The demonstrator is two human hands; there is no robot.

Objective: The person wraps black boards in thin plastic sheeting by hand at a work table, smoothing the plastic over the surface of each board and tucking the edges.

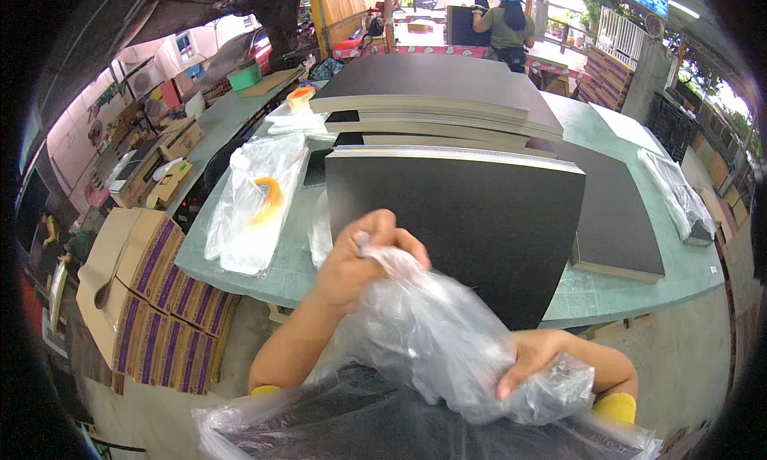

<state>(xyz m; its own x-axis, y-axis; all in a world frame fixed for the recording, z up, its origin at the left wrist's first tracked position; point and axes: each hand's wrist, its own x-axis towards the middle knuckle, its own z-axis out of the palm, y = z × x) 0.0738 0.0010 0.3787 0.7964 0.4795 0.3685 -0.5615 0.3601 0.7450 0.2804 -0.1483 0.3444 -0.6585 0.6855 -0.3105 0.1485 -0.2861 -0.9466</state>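
A crumpled clear plastic bag (431, 324) is bunched up between my hands. My left hand (363, 256) has its fingers closed on the bag's upper end. Lower and to the right, my right hand (535, 360) grips another gathered part, thumb pressed on the film. Beneath my arms, plastic film spreads over a dark surface (359, 412) at the lower edge; what lies under it is hard to make out. Just beyond my hands, a stack of black boards (455, 212) leans upright against the table edge, its pale edges on top.
Larger stacks of black boards (423, 85) lie on the green table (631, 300). Clear bags (248, 212) with a yellow tape roll (268, 200) lie at the left, another wrapped pack (675, 196) at the right. Cartons (160, 308) stand on the floor. A person (507, 29) works far back.
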